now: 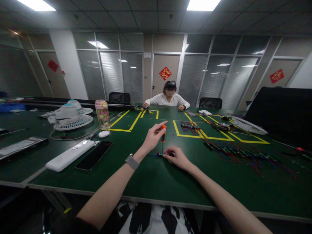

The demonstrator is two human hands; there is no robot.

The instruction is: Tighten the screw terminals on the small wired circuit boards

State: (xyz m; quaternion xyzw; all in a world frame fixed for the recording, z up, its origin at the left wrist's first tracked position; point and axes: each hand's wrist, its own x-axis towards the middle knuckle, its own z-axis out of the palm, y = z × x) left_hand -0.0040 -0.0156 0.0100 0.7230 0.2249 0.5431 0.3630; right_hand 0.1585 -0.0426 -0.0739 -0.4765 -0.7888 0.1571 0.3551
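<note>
My left hand [152,136] grips the orange-and-black handle of a screwdriver [163,137], its index finger stretched past the top. The screwdriver stands upright, and its thin shaft runs down to a small green circuit board [160,154] with wires. Low on the table, my right hand [177,157] is closed, with its fingertips on the right side of that board. Part of the board is hidden by those fingers. A dark object, too small to make out, shows by the right hand's fingers.
Wired circuit boards [234,151] lie to the right, with another bunch [190,126] inside yellow tape. On the left are a phone [95,156], a white power strip [70,155], a bottle [102,115] and fans [73,122]. A person [168,99] sits opposite.
</note>
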